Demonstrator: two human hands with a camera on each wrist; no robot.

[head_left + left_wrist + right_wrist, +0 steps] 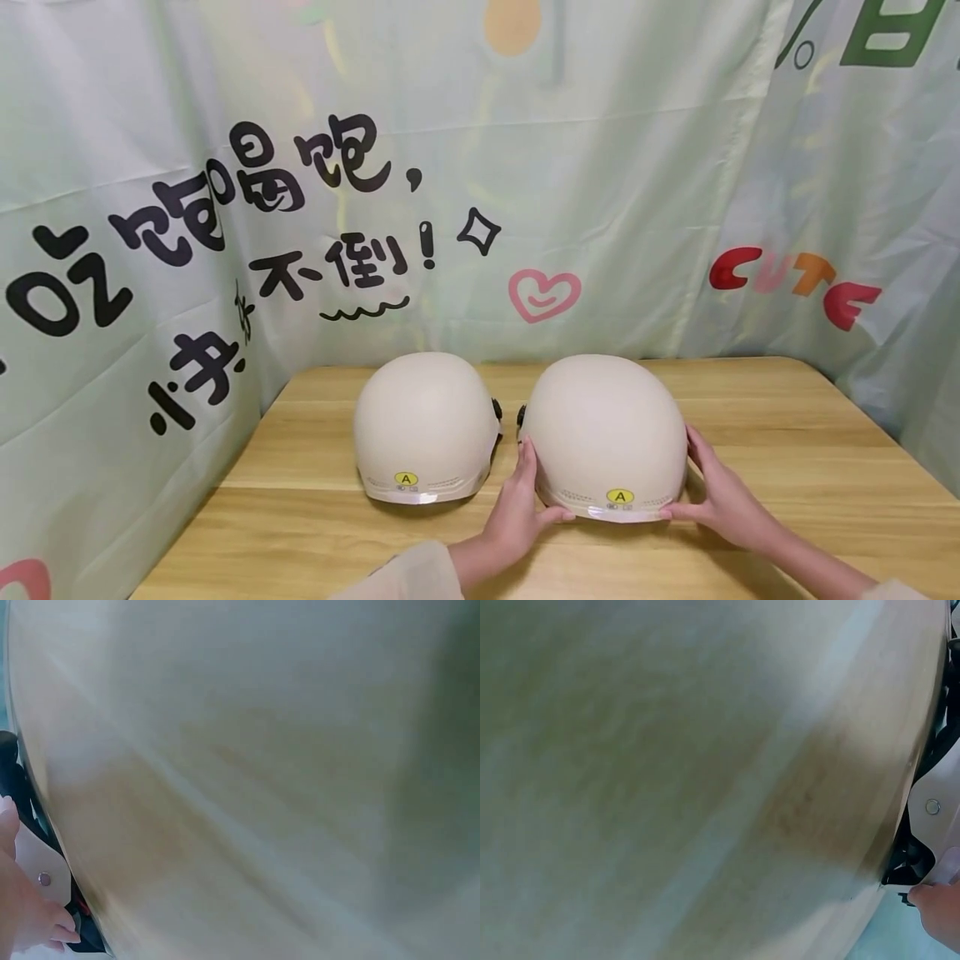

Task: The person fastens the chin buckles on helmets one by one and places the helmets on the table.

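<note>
Two cream half-shell helmets sit side by side on the wooden table, each with a round yellow "A" sticker low on the front. My left hand point(513, 512) grips the right-hand helmet point(603, 433) by its left side, thumb at the front rim. On the opposite side my right hand point(723, 496) holds the same helmet, its thumb also at the front rim. In the left wrist view, fingers point(52, 922) lie by a pale riveted part of the helmet point(37, 859). The right wrist view shows a fingertip point(937, 911) beside the helmet point(937, 787) and its dark underside.
The other helmet point(423, 425) stands just left, a narrow gap away, with a dark fitting on its right side. Wood-grain table point(300, 517) extends around both. Behind hangs a pale green curtain point(615, 208) with printed lettering and a pink heart.
</note>
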